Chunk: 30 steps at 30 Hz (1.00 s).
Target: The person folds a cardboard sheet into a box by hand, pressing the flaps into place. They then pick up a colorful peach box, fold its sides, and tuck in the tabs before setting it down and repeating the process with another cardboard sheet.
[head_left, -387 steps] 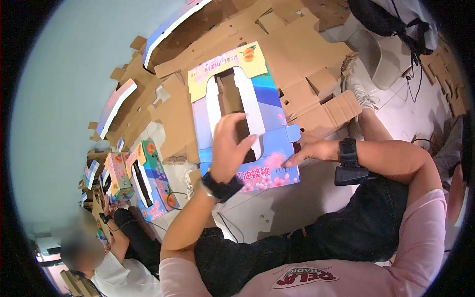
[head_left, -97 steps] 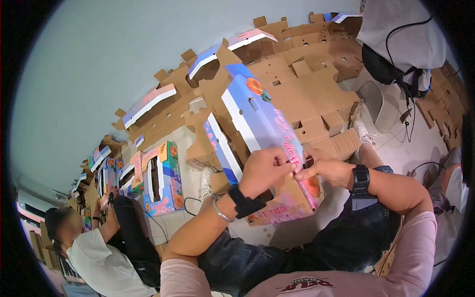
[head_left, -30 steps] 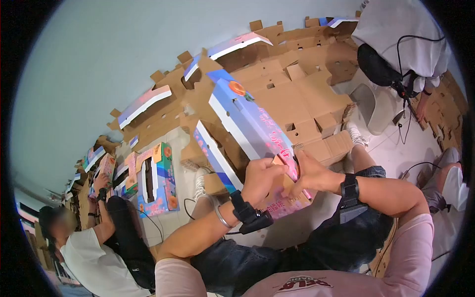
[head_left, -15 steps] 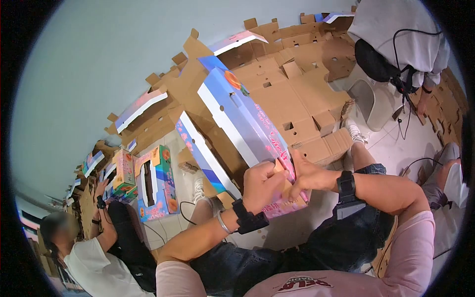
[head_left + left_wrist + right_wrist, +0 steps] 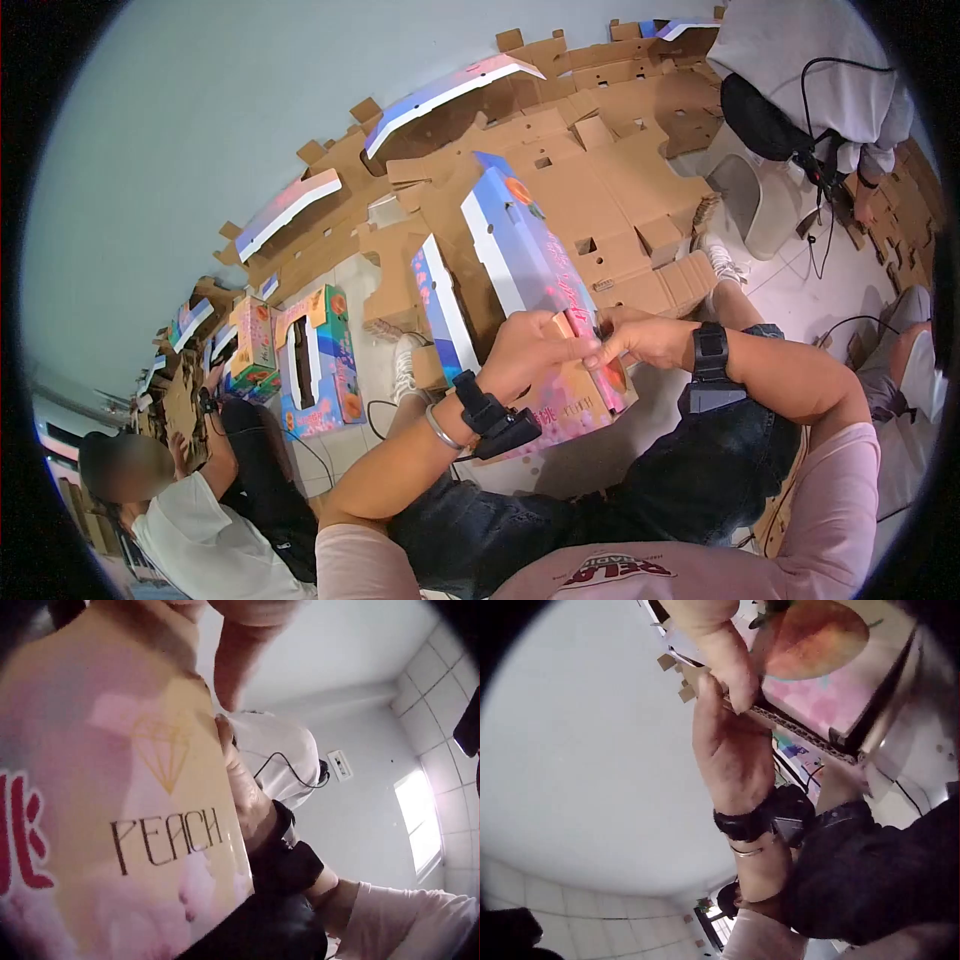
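Observation:
A printed cardboard box (image 5: 545,270), blue and pink with peach pictures, stands tilted in front of me, a long opening along its left. My left hand (image 5: 540,350) grips the upper edge of the near end panel, which shows the word PEACH (image 5: 169,847) in the left wrist view. My right hand (image 5: 645,340) pinches the same corner from the right, its thumb close to the left thumb. In the right wrist view, both hands' digits meet at the raw corrugated edge (image 5: 802,733), beside a large printed peach (image 5: 817,645). The box's underside is hidden.
Flattened brown cardboard sheets (image 5: 570,190) cover the floor ahead. Another printed box (image 5: 318,365) stands to the left, near a seated person (image 5: 200,520) and more boxes. A grey plastic stool (image 5: 765,205) and cables lie on the right.
Earlier the box lay with its window opening upward and yellow end far off; it has since been turned. Over the last half second its far end has swung rightward, both hands staying at the near corner.

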### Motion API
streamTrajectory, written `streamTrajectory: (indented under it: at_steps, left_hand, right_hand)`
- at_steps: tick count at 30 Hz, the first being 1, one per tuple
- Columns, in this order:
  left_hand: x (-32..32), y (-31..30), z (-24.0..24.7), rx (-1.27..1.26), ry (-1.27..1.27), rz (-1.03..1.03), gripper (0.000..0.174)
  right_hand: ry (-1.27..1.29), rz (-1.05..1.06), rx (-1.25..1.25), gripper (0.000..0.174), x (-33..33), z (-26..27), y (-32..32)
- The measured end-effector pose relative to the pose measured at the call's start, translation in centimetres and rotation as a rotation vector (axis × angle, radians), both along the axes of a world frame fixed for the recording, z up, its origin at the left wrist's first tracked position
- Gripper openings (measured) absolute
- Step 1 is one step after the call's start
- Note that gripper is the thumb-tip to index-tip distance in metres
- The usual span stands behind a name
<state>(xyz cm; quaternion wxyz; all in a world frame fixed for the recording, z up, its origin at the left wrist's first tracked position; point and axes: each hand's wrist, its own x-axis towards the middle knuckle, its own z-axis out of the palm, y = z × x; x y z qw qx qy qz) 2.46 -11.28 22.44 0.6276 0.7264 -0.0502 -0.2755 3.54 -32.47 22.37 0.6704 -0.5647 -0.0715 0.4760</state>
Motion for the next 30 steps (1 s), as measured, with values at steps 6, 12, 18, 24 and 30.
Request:
streamTrajectory:
  at_steps: [6, 12, 18, 24, 30]
  left_hand:
    - [-0.9, -0.2, 1.2, 0.058, 0.049, 0.062, 0.025]
    - [-2.3, -0.7, 0.3, -0.055, -0.038, 0.138, 0.023]
    - [-2.9, -2.0, -0.5, 0.08, -0.776, 0.023, 0.024]
    - [0.3, -1.2, -0.8, -0.107, -0.162, 0.012, 0.033]
    - [0.8, -0.7, -3.9, 0.1, -0.552, 0.014, 0.041]
  right_hand:
    - [-0.016, 0.027, -0.084, 0.053, 0.2, -0.7, 0.0]
    - [-0.104, 0.016, -0.066, 0.058, 0.1, -0.2, 0.3]
    - [-0.195, -0.144, -0.146, 0.06, 0.4, -2.7, -0.3]
    - [-0.17, -0.118, -0.276, 0.058, 0.9, -3.6, -0.9]
    - [0.05, 0.124, -0.047, 0.067, 1.5, -4.0, -1.9]
